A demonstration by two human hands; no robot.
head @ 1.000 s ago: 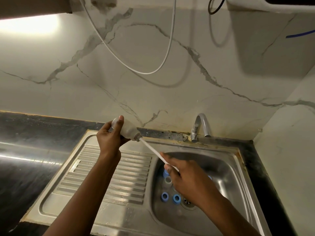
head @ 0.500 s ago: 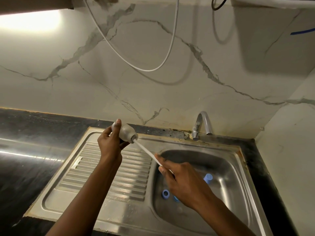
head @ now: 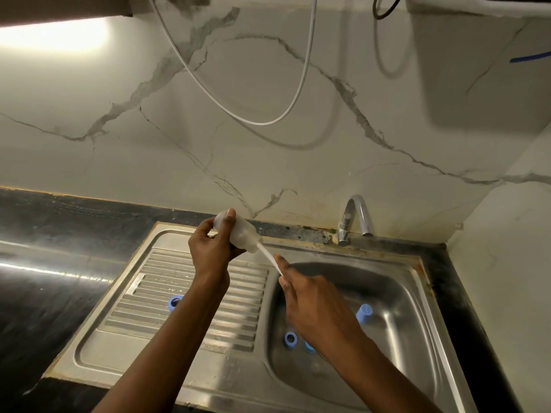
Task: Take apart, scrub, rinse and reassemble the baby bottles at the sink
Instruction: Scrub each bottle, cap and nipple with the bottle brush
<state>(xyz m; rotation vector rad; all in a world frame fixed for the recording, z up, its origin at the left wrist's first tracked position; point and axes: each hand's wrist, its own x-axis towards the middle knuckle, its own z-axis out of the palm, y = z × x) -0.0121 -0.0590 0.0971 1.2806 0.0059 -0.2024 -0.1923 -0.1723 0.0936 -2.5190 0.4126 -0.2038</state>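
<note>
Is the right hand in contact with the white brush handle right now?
Touching. Head view shows the right hand pinching the white brush handle, whose far end enters the bottle gripped by the left hand.

Dim, warm picture. An overexposed strip of light (head: 53, 35) glows at upper left, streaking glare across the glossy black stone countertop (head: 44, 272) and the stainless steel sink (head: 399, 293). The hanging white cable (head: 262, 124) casts a soft shadow on the veined white marble wall (head: 119, 174). Wide-angle bending curves the edges; detail is soft.
</note>
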